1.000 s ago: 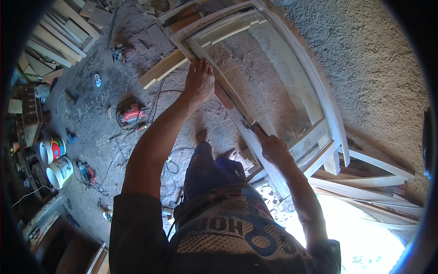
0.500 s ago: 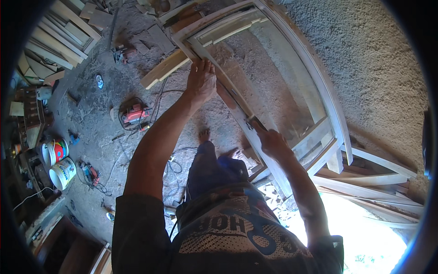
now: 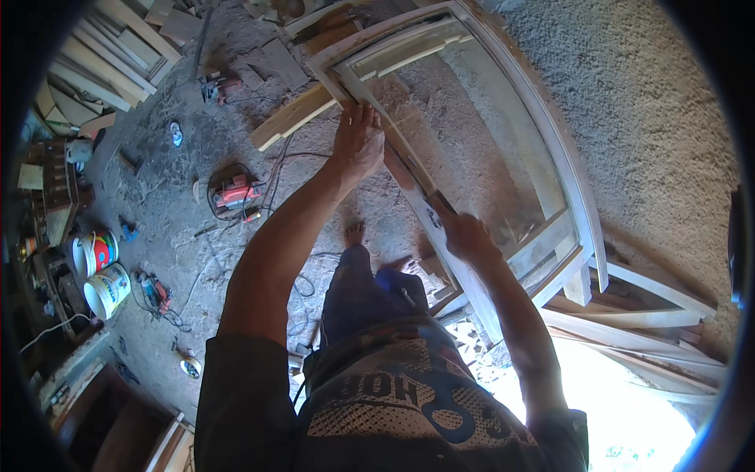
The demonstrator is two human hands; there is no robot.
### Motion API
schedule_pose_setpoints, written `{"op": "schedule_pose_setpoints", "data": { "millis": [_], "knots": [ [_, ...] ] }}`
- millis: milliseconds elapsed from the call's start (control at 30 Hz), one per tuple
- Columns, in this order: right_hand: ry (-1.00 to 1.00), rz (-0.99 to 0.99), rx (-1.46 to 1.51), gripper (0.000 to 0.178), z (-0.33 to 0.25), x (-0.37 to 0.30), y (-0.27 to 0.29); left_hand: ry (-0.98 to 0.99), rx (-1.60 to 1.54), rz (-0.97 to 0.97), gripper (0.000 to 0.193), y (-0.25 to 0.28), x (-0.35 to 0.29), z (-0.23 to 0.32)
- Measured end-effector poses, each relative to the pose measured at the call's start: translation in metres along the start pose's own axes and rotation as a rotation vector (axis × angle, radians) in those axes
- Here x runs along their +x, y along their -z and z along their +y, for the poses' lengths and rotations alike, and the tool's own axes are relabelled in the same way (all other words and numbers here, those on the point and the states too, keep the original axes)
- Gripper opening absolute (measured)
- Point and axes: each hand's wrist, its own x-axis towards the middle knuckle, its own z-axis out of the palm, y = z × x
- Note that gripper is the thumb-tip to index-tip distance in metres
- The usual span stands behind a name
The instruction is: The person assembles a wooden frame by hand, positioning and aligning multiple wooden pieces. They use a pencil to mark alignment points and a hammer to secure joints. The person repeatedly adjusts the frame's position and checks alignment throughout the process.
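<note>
A curved wooden window frame (image 3: pixel 578 169) with a glass pane (image 3: pixel 480 149) leans in front of me. My left hand (image 3: pixel 360 143) is closed over its left rail (image 3: pixel 410 179), fingers lying on the inner edge beside the glass. Lower on that same rail, my right hand (image 3: pixel 467 236) grips a dark, narrow hand tool (image 3: pixel 443 202). The tool's tip rests at or close to the seam between rail and glass. My fingers cover its handle, so its exact kind is hidden.
A wooden block (image 3: pixel 295 118) juts out behind the frame. On the dusty floor lie a red power tool (image 3: pixel 236 193) with cables, another power tool (image 3: pixel 155 293) and white buckets (image 3: pixel 108 291). Timber (image 3: pixel 637 318) leans at the right, beside a rough wall (image 3: pixel 637 102).
My right hand and the dark tool have moved slightly up the rail, toward my left hand. The left hand keeps its place on the frame. The whole view has shifted a little.
</note>
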Motion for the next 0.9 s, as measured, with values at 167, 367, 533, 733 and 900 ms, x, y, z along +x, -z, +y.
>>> {"op": "schedule_pose_setpoints", "data": {
  "millis": [167,367,533,733,900],
  "knots": [
    [0.011,0.008,0.001,0.072,-0.003,0.011,0.005,0.005,0.012,-0.004,0.057,0.001,-0.002,-0.003],
    [0.034,0.004,0.027,0.073,-0.013,0.034,0.011,0.015,0.012,-0.043,0.058,0.009,0.002,-0.002],
    [0.051,0.005,-0.011,0.071,-0.013,0.039,0.014,0.025,-0.002,-0.063,0.059,0.008,0.001,-0.001],
    [0.059,0.029,0.001,0.067,-0.023,0.066,0.027,0.026,-0.011,-0.1,0.059,0.013,0.002,-0.004],
    [0.07,0.021,-0.043,0.068,-0.015,0.042,0.013,0.012,0.01,0.086,0.055,-0.004,-0.004,-0.005]
  ]
}}
